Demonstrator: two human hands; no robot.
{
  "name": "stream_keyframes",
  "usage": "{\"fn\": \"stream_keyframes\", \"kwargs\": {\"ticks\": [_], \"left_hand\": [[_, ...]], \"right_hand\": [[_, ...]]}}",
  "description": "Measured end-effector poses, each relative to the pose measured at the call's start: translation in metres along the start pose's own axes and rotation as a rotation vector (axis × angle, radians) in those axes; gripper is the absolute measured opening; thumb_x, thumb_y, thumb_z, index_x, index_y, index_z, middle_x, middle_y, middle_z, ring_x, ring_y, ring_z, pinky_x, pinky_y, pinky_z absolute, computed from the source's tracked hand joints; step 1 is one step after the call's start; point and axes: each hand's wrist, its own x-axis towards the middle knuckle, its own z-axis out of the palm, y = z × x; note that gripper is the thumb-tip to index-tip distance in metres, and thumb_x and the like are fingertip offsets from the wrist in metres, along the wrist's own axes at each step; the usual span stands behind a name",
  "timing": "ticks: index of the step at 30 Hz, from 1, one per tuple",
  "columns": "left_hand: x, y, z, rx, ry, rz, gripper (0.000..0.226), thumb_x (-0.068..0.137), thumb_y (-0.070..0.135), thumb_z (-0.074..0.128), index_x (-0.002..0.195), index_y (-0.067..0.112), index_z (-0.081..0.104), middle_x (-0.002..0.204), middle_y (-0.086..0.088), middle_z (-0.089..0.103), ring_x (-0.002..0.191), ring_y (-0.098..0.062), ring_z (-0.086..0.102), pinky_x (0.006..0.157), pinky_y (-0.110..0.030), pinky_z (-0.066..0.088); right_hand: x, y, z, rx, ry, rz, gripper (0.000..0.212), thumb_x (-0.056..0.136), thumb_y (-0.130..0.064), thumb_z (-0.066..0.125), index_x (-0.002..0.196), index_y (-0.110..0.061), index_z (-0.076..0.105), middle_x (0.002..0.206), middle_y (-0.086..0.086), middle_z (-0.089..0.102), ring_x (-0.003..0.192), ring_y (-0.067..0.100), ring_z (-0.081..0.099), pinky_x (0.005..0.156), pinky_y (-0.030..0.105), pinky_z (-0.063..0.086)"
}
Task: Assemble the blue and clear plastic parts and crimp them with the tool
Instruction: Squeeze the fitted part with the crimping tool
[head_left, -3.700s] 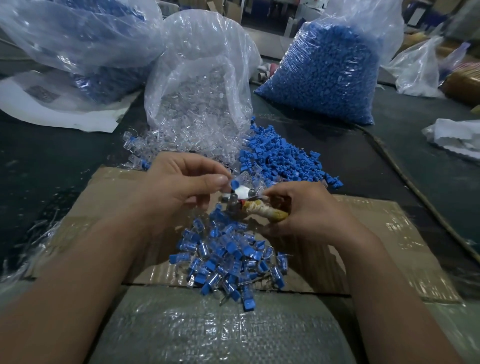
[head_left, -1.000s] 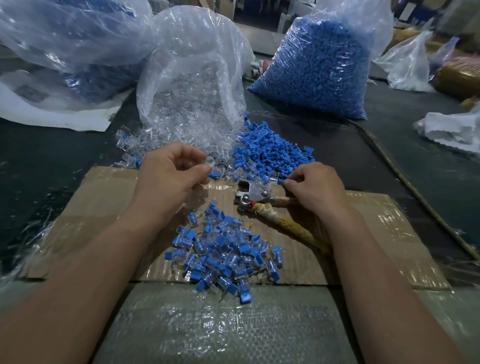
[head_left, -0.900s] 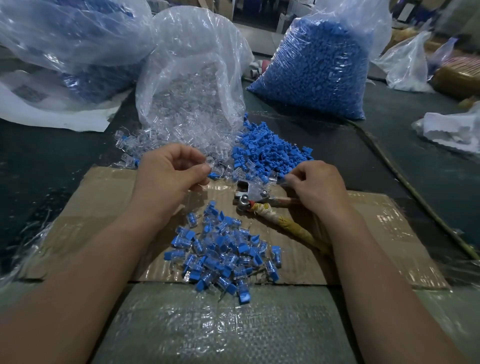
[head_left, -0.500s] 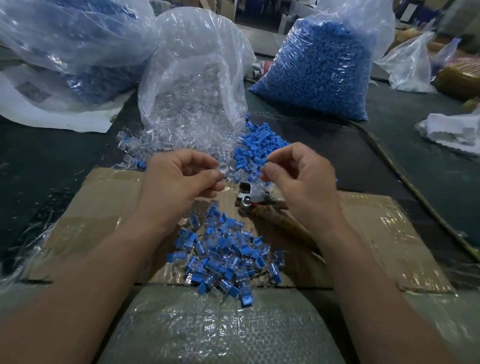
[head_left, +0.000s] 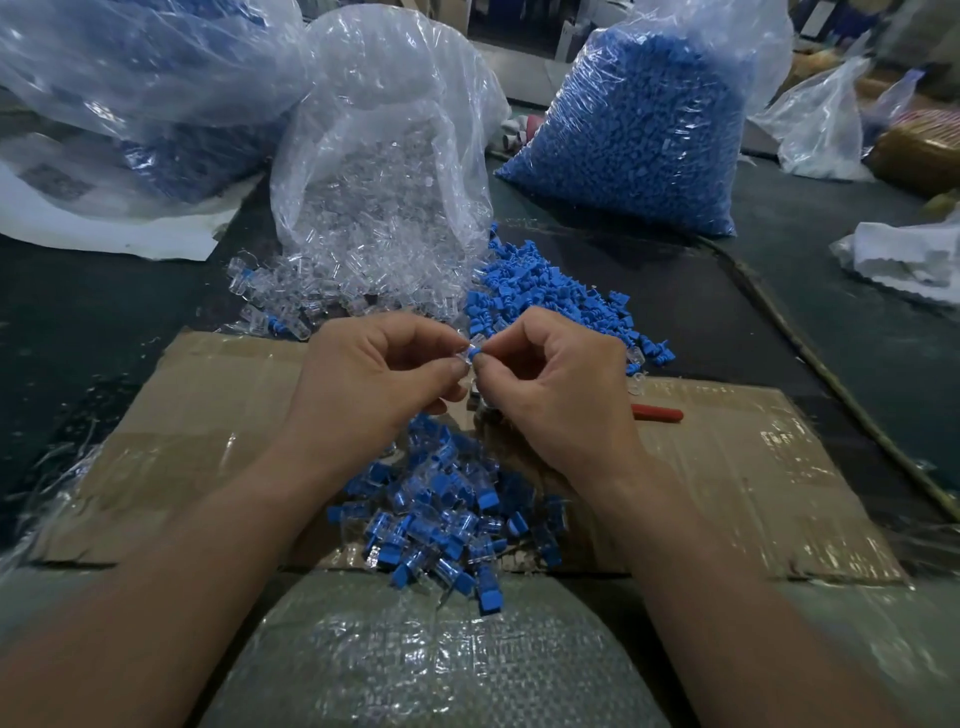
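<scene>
Two small parts meet at the fingertips: the right hand (head_left: 545, 395) pinches a blue plastic part (head_left: 474, 353) and presses it toward a clear plastic part (head_left: 464, 357) gripped by the left hand (head_left: 374, 384), both raised above the cardboard (head_left: 727, 467), probably so the pieces can be lined up by eye. Directly below, the crimping tool (head_left: 655, 413) lies mostly hidden by the right hand, within easy reach. Finished pieces (head_left: 441, 519) heap near the body, while loose blue parts (head_left: 545, 291) and the clear-parts bag (head_left: 384, 182) sit farther back on the worktop (head_left: 78, 322).
</scene>
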Motion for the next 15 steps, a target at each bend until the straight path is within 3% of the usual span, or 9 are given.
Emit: {"fn": "stream_keyframes", "kwargs": {"ticks": [4, 8, 15], "left_hand": [[0.0016, -0.0008, -0.0013, -0.074, -0.004, -0.03, 0.015, 0.072, 0.0, 0.069, 0.077, 0.015, 0.067, 0.06, 0.003, 0.069, 0.053, -0.006, 0.065, 0.05, -0.015, 0.05], [0.0046, -0.004, -0.0047, -0.195, -0.016, -0.092, 0.016, 0.059, 0.016, 0.067, 0.075, 0.013, 0.066, 0.058, -0.001, 0.069, 0.051, -0.009, 0.064, 0.048, -0.016, 0.05], [0.0073, -0.0082, -0.0089, -0.302, -0.072, -0.143, 0.011, 0.055, 0.018, 0.068, 0.064, 0.021, 0.074, 0.057, -0.005, 0.067, 0.048, -0.011, 0.063, 0.045, -0.018, 0.048]], "right_hand": [[0.0006, 0.0009, 0.0006, 0.045, 0.007, -0.046, 0.013, 0.078, -0.013, 0.072, 0.077, -0.019, 0.061, 0.067, -0.014, 0.059, 0.068, 0.003, 0.059, 0.059, 0.012, 0.047], [0.002, 0.0031, -0.0029, 0.161, -0.057, -0.042, 0.022, 0.078, -0.013, 0.071, 0.097, -0.02, 0.064, 0.084, -0.016, 0.061, 0.08, 0.001, 0.063, 0.072, 0.014, 0.051], [0.001, 0.0062, -0.0046, 0.31, -0.122, -0.05, 0.034, 0.072, -0.006, 0.072, 0.103, -0.017, 0.063, 0.085, -0.014, 0.065, 0.079, 0.001, 0.065, 0.073, 0.014, 0.051]]}}
